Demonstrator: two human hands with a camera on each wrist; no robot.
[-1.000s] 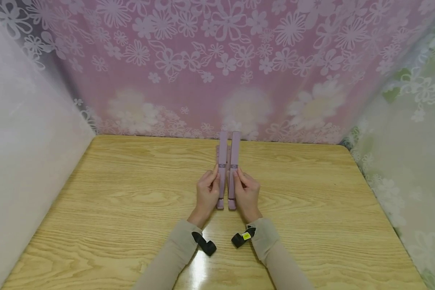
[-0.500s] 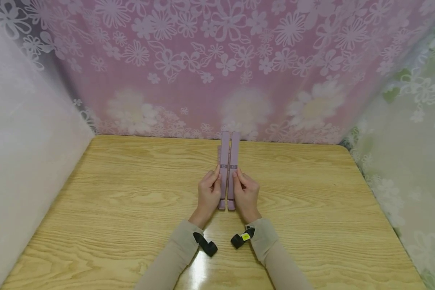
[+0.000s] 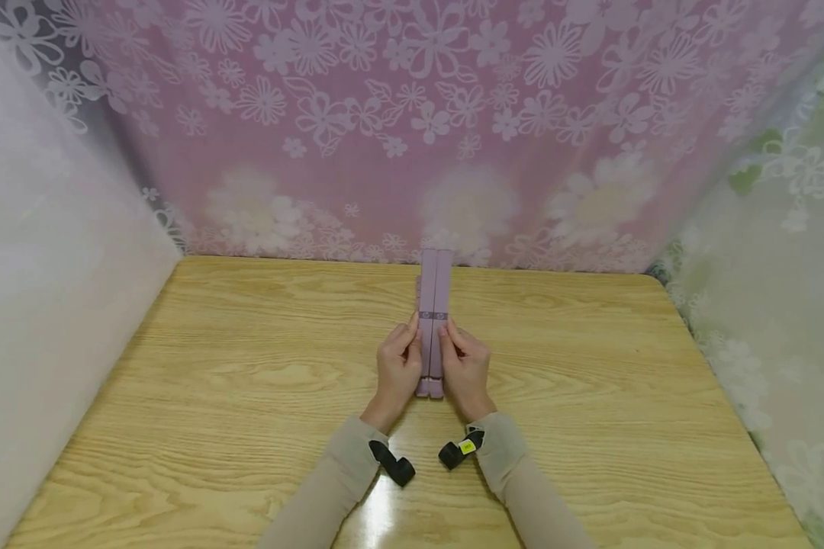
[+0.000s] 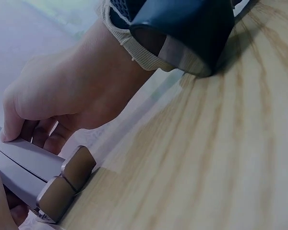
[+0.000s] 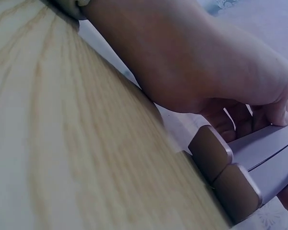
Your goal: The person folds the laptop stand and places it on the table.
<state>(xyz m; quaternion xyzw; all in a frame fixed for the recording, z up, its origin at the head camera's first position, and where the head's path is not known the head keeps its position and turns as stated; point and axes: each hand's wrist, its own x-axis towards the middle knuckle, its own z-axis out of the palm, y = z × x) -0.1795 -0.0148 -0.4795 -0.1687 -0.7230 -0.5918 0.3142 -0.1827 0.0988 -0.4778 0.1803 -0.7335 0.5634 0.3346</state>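
A lilac folding laptop stand (image 3: 428,286) points away from me over the middle of the table, its two long bars side by side and touching. My left hand (image 3: 398,367) grips the left bar, thumb on top and fingers curled beneath. On the right bar my right hand (image 3: 468,369) has the same kind of hold. A notched strip (image 3: 417,290) shows at the stand's left edge. Brown pads (image 4: 55,199) cap the near ends of the bars in the left wrist view; the right wrist view shows these end pads (image 5: 237,191) too. The stand's underside is hidden.
The wood-grain table (image 3: 261,343) spreads out on both sides of my hands. A pink floral curtain (image 3: 357,175) hangs along its back edge, with pale sheets (image 3: 62,267) at the sides. Black wrist cameras (image 3: 456,451) stick out from both cuffs.
The gap between the two bars has closed. My left hand has moved slightly right and my right hand slightly left, both keeping their grip on the laptop stand.
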